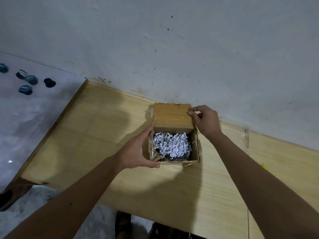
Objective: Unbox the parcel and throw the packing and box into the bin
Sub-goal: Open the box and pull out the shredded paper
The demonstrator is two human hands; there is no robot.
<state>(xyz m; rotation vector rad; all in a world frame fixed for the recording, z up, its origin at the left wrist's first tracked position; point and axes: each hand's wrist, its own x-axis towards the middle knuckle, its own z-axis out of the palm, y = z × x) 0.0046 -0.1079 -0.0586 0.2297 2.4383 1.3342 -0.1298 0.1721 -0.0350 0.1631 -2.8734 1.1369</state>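
Both hands on the box [174, 147] mid-bench [107, 131]: left hand [138, 150] grip wrapped around its near-left corner, crumpled paper [172, 145] packed inside, right hand [205, 121] pinching the raised far flap [172, 114] by the wall [172, 49].

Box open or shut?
Open: the box flap is held back by the right hand, crumpled paper showing inside.
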